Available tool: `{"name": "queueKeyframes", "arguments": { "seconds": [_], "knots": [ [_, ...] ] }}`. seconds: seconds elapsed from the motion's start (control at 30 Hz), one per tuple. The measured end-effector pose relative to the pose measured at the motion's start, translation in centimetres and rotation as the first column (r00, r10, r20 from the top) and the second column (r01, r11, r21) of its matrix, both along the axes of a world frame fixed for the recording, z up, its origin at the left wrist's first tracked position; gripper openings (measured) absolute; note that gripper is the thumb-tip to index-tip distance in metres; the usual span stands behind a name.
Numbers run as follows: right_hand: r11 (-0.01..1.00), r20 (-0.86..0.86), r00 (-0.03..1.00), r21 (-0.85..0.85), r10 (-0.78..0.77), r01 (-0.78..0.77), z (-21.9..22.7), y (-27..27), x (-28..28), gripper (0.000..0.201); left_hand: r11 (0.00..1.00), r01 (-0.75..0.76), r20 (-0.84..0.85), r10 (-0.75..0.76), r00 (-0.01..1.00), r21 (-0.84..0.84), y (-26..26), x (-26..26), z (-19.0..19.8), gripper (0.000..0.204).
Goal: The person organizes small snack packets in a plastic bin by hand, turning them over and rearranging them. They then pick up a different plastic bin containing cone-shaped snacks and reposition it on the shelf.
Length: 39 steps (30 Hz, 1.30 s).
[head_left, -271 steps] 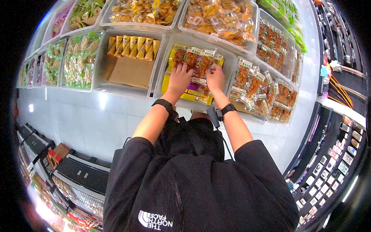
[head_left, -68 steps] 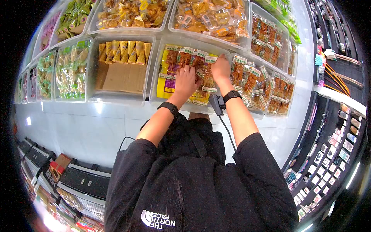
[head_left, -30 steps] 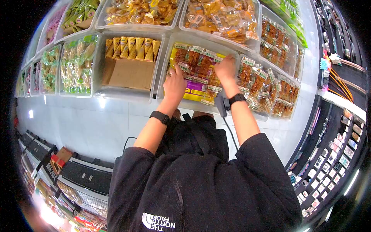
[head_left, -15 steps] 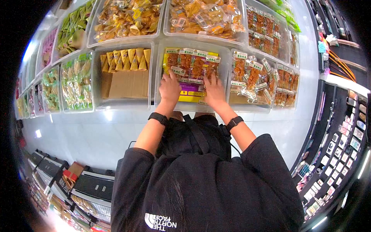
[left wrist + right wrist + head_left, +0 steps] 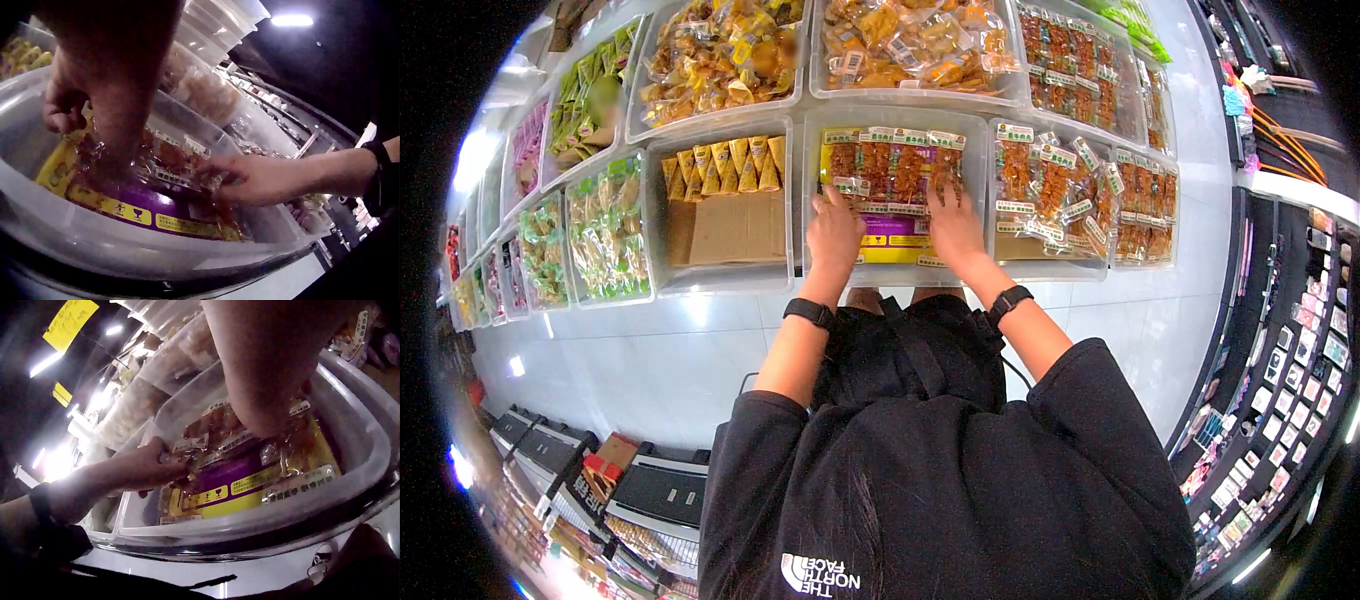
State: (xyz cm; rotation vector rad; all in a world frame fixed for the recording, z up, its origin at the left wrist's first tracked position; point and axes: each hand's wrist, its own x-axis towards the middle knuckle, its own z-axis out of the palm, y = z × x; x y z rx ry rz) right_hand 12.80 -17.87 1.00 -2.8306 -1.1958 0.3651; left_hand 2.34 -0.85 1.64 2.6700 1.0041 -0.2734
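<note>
Several clear packs of reddish-brown meat snacks [image 5: 910,170] with white-and-green labels lie side by side in a clear plastic bin [image 5: 897,112]. Beneath them is a flat yellow-and-purple package [image 5: 888,228]. My left hand [image 5: 835,230] is at the lower left end of the row, its fingers touching the packs there. At the right end, my right hand [image 5: 956,226] rests extended fingers on the lower part of a pack. In the right wrist view the left hand [image 5: 147,465] reaches over the bin's side to the packs, thumb apart from the fingers.
A bin of yellow cone-shaped packs [image 5: 738,167] over brown cardboard [image 5: 735,230] adjoins on the left. To the right, another bin holds more meat snack packs [image 5: 1050,185], partly jumbled. Bins of bagged snacks [image 5: 910,45] stand behind. Pale floor tiles [image 5: 670,350] lie in front.
My right hand has come from the bin's right rim down onto the rightmost pack, which now lies in line with the others. My left hand stays near the left end.
</note>
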Motion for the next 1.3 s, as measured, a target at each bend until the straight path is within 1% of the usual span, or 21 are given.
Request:
{"name": "queueKeyframes", "arguments": {
  "seconds": [0.07, 0.17, 0.2, 0.23, 0.3, 0.33, 0.37, 0.4, 0.43, 0.47, 0.53, 0.63, 0.7, 0.8, 0.9, 0.97, 1.0, 1.07, 1.17, 1.2, 1.3],
  "knots": [
    [0.999, 0.029, 0.999, -0.004, 0.033, -0.033, -0.8, -0.1, 0.3, 0.053, 0.99, 0.003, 0.03, -0.007, 1.0, 0.142, 0.1, -0.1, -0.9, 0.063],
    [0.999, 0.038, 0.999, 0.029, 0.031, -0.032, -0.2, 0.0, 0.4, 0.054, 0.975, 0.034, 0.034, -0.043, 0.998, 0.22, 0.1, -0.2, -1.2, 0.058],
    [0.997, -0.004, 1.0, 0.078, 0.003, -0.003, 1.4, 0.3, -0.1, 0.056, 0.959, 0.07, -0.027, -0.065, 0.998, 0.274, 0.0, -0.2, -1.6, 0.053],
    [0.996, -0.011, 1.0, 0.086, 0.011, -0.01, 2.2, 0.3, -0.5, 0.056, 0.957, 0.064, -0.035, -0.056, 0.998, 0.282, 0.2, -0.3, -1.7, 0.053],
    [0.99, -0.143, 0.989, 0.126, -0.036, 0.054, 3.6, -0.1, -1.2, 0.053, 0.941, 0.122, -0.042, -0.115, 0.993, 0.315, 0.2, -0.3, -1.2, 0.045],
    [0.99, -0.146, 0.989, 0.13, -0.03, 0.049, 4.0, -0.3, -1.6, 0.053, 0.96, 0.11, -0.071, -0.095, 0.993, 0.255, 0.0, -0.1, -0.1, 0.039],
    [0.983, -0.226, 0.965, 0.09, -0.135, 0.158, 4.5, -0.6, -2.1, 0.051, 0.96, 0.107, -0.072, -0.091, 0.993, 0.258, 0.2, -0.2, 0.1, 0.039],
    [0.964, -0.298, 0.924, 0.041, -0.241, 0.264, 4.6, -0.8, -2.3, 0.049, 0.949, 0.224, -0.015, -0.227, 0.974, 0.224, 0.5, -0.2, 0.1, 0.038],
    [0.963, -0.297, 0.924, 0.041, -0.242, 0.265, 4.4, -1.1, -2.4, 0.049, 0.919, 0.343, 0.047, -0.358, 0.933, 0.193, 0.5, -0.2, 0.1, 0.038],
    [0.956, -0.345, 0.897, -0.003, -0.277, 0.294, 4.2, -1.6, -2.6, 0.048, 0.918, 0.347, 0.049, -0.362, 0.931, 0.19, 0.4, -0.4, 0.2, 0.038],
    [0.942, -0.383, 0.865, -0.054, -0.325, 0.33, 3.8, -2.3, -2.9, 0.047, 0.838, 0.443, 0.107, -0.496, 0.862, 0.318, 0.2, -0.9, 0.0, 0.04],
    [0.92, -0.42, 0.83, -0.03, -0.365, 0.39, 2.6, -2.3, -2.9, 0.049, 0.841, 0.413, 0.11, -0.474, 0.874, 0.349, 0.4, -1.4, -1.2, 0.043],
    [0.908, -0.431, 0.815, -0.025, -0.387, 0.418, 1.7, -2.2, -3.0, 0.06, 0.833, 0.418, 0.109, -0.483, 0.869, 0.363, 0.4, -1.7, -1.8, 0.045],
    [0.858, -0.388, 0.807, 0.072, -0.445, 0.508, 1.4, -1.8, -3.4, 0.051, 0.819, 0.425, 0.102, -0.496, 0.862, 0.386, 0.6, -1.5, -1.8, 0.045],
    [0.837, -0.324, 0.8, 0.039, -0.506, 0.545, 2.9, -1.1, -3.7, 0.053, 0.826, 0.445, 0.07, -0.496, 0.866, 0.346, 0.8, -1.3, -1.4, 0.042],
    [0.851, -0.279, 0.823, 0.036, -0.494, 0.523, 1.8, -1.8, -3.9, 0.054, 0.887, 0.406, 0.061, -0.428, 0.902, 0.22, 0.4, -1.0, -1.4, 0.04],
    [0.868, -0.233, 0.85, 0.042, -0.473, 0.495, 1.3, -1.5, -3.5, 0.054, 0.887, 0.399, 0.064, -0.424, 0.904, 0.233, 0.8, -0.6, -1.3, 0.04],
    [0.864, -0.223, 0.852, 0.067, -0.474, 0.499, 0.8, -2.1, -3.6, 0.054, 0.863, 0.408, 0.193, -0.473, 0.86, 0.297, 0.6, -0.1, -1.1, 0.038],
    [0.866, -0.213, 0.866, 0.124, -0.453, 0.484, 1.5, -2.3, -3.7, 0.053, 0.835, 0.425, 0.215, -0.513, 0.831, 0.349, 1.0, 1.1, -1.2, 0.042],
    [0.853, -0.251, 0.854, 0.15, -0.455, 0.499, 1.4, -2.1, -3.0, 0.053, 0.834, 0.451, 0.134, -0.51, 0.849, 0.318, 1.2, 1.6, -1.3, 0.047],
    [0.848, -0.268, 0.854, 0.179, -0.446, 0.499, 1.5, -1.7, -2.5, 0.052, 0.859, 0.416, 0.121, -0.466, 0.876, 0.3, 1.3, 2.0, -1.7, 0.051]
  ]
}}
